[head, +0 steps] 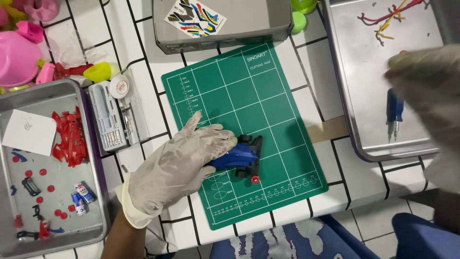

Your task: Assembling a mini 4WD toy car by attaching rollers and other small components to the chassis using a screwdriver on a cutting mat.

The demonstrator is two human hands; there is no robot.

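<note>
head view, one frame.

item: left hand (179, 165), in a pale latex glove, lay flat and fingers together over the rear of a small blue plastic toy race car with black wheels (242, 156), pinning it down rather than lifting it; the grip looked meant to keep the car from rolling.

item: the car sat on a green gridded cutting mat (268, 96), lower middle of the mat, one red wheel hub (256, 180) showing at its near side. the mat gave a non-slip, protected work surface on the white tiled counter (326, 62).

item: right hand (424, 76), gloved and blurred, hovered over a silver metal tray (350, 96) at the right, just above a blue-handled screwdriver (394, 112); whether its fingers were apart or closed cannot be told, and it seemed to hold nothing.

item: red and yellow plastic sprue scraps (388, 17) lay at the far end of that tray, kept apart from the work.

item: a second silver tray (93, 158) at the left held red plastic parts (69, 136), small batteries (81, 194) and loose red pieces, sorted for reach.

item: a grey case of small screwdriver bits (115, 117) stood open between left tray and mat.

item: a grey cardboard box (225, 29) with a coloured sticker sheet (195, 18) sat beyond the mat.
</note>
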